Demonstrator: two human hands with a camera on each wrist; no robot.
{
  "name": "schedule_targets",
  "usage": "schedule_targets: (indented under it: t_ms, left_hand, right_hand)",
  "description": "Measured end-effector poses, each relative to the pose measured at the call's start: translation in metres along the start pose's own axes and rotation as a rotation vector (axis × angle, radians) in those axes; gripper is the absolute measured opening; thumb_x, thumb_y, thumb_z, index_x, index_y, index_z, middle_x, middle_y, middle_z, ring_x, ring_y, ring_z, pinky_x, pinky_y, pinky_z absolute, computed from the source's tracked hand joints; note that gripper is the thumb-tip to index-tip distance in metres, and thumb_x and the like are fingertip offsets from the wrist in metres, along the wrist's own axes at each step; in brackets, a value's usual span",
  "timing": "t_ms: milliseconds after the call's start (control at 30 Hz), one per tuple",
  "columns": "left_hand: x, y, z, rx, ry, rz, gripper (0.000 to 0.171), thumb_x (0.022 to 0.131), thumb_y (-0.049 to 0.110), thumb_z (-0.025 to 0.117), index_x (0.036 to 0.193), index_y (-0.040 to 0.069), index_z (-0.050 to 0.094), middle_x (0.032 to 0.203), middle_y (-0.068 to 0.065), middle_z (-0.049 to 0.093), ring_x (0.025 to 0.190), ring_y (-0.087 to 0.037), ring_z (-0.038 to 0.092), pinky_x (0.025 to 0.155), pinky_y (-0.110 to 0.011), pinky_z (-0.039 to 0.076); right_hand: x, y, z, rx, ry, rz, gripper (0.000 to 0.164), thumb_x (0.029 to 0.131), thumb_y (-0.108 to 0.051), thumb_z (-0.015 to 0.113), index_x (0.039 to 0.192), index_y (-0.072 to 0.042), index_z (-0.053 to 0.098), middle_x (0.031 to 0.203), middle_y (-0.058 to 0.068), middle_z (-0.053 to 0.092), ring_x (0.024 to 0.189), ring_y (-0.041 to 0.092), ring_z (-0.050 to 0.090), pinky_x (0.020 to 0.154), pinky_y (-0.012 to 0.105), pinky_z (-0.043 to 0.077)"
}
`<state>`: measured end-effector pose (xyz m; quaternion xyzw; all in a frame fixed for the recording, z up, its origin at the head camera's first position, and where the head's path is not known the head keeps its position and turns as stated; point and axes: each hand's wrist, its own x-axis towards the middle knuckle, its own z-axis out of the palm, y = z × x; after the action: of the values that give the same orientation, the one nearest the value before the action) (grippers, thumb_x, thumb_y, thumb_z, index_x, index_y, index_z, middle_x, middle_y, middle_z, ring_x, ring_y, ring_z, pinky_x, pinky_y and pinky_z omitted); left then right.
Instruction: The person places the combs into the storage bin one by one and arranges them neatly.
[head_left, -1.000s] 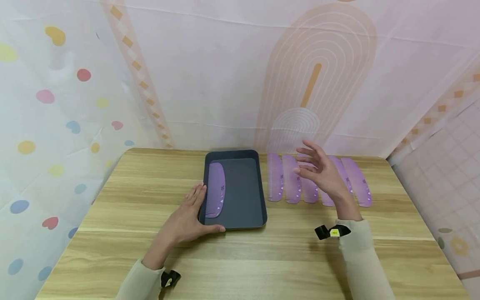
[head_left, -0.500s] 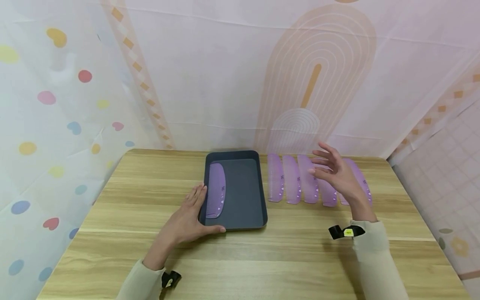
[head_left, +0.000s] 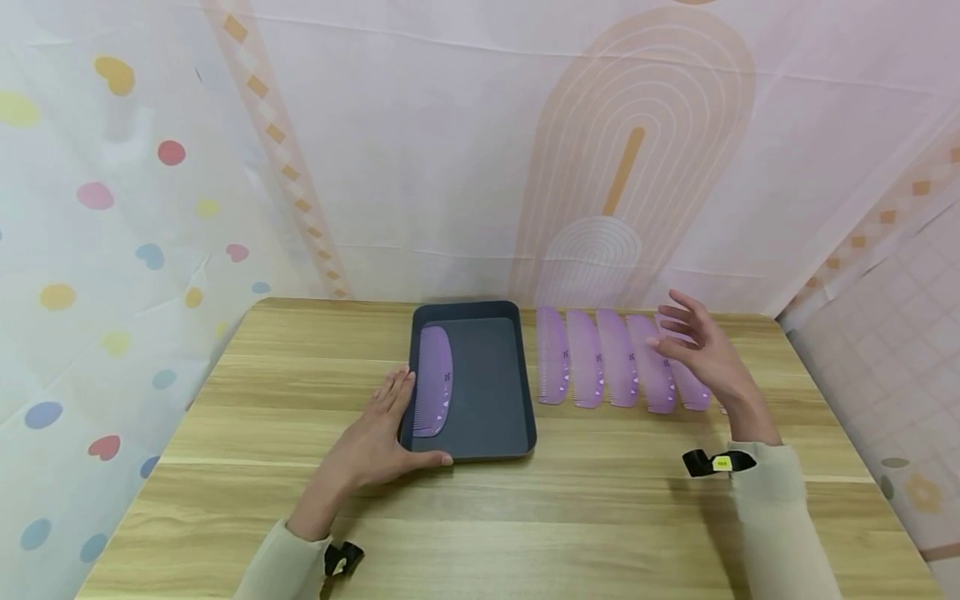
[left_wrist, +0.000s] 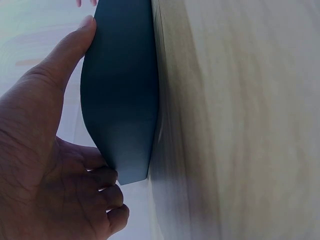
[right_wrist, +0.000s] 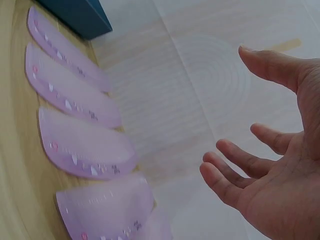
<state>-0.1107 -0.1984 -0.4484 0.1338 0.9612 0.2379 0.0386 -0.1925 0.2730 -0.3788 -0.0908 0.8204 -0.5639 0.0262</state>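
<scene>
My left hand (head_left: 375, 437) rests against the near-left corner of a dark grey tray (head_left: 491, 387). Its fingers lie along the left wall and its thumb along the front wall, as the left wrist view shows with the tray side (left_wrist: 122, 90). Inside the tray, a purple comb (head_left: 433, 382) lies along the left wall, teeth facing left. Several more purple combs (head_left: 553, 357) stand in a row to the right of the tray. Above the right end of that row hovers my right hand (head_left: 701, 350), fingers loosely spread, holding nothing. It partly covers the rightmost combs.
The wooden table (head_left: 570, 525) carries everything. Behind it hangs a patterned cloth (head_left: 420, 167), close to the far ends of the tray and combs. Another cloth with coloured dots (head_left: 112, 275) hangs at the left.
My right hand has moved rightward above the comb row, uncovering combs in the middle and covering those at the right end. The left hand, tray and combs stay in place.
</scene>
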Motion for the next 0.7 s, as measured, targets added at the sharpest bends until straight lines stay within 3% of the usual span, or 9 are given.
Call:
schedule_targets:
  t_ms: [100, 200, 300, 533, 700]
  left_hand:
    - [0.0, 0.0, 0.0, -0.002, 0.001, 0.001, 0.139, 0.067, 0.087, 0.071, 0.164, 0.003, 0.016, 0.173, -0.015, 0.011, 0.16, -0.037, 0.012, 0.126, -0.058, 0.027]
    - [0.0, 0.0, 0.0, -0.002, 0.001, 0.001, 0.139, 0.067, 0.087, 0.071, 0.164, 0.003, 0.016, 0.173, -0.015, 0.011, 0.16, -0.037, 0.012, 0.125, -0.058, 0.027]
    - [0.0, 0.0, 0.0, -0.003, -0.001, 0.0, 0.14, 0.067, 0.087, 0.071, 0.164, 0.003, 0.016, 0.173, -0.015, 0.011, 0.161, -0.037, 0.012, 0.126, -0.057, 0.026]
    - [0.0, 0.0, 0.0, -0.001, 0.0, 0.003, 0.139, 0.067, 0.087, 0.071, 0.164, 0.003, 0.016, 0.174, -0.014, 0.01, 0.161, -0.036, 0.013, 0.126, -0.057, 0.026]
    - [-0.001, 0.001, 0.0, -0.002, 0.001, 0.001, 0.139, 0.067, 0.087, 0.071, 0.164, 0.003, 0.016, 0.174, -0.014, 0.01, 0.161, -0.036, 0.012, 0.126, -0.057, 0.026]
  right_hand:
    - [-0.001, 0.004, -0.006, -0.026, 0.012, 0.029, 0.086, 0.099, -0.017, 0.07, 0.166, -0.021, 0.016, 0.164, 0.025, 0.031, 0.147, 0.044, 0.034, 0.102, 0.012, 0.045]
    - [-0.001, 0.008, -0.011, -0.064, 0.025, 0.047, 0.087, 0.099, -0.022, 0.07, 0.166, -0.02, 0.015, 0.165, 0.024, 0.029, 0.15, 0.045, 0.03, 0.121, 0.035, 0.038]
    - [-0.002, 0.012, -0.017, -0.091, 0.041, 0.069, 0.088, 0.099, -0.026, 0.071, 0.166, -0.019, 0.014, 0.167, 0.023, 0.026, 0.154, 0.044, 0.025, 0.125, 0.059, 0.024]
    - [-0.005, 0.022, -0.029, -0.124, 0.063, 0.114, 0.094, 0.097, -0.03, 0.072, 0.167, -0.015, 0.01, 0.171, 0.019, 0.018, 0.159, 0.039, 0.013, 0.129, 0.06, 0.009]
    - [-0.009, 0.03, -0.039, -0.142, 0.059, 0.122, 0.097, 0.097, -0.032, 0.072, 0.167, -0.014, 0.007, 0.173, 0.017, 0.012, 0.159, 0.039, 0.009, 0.129, 0.061, 0.005]
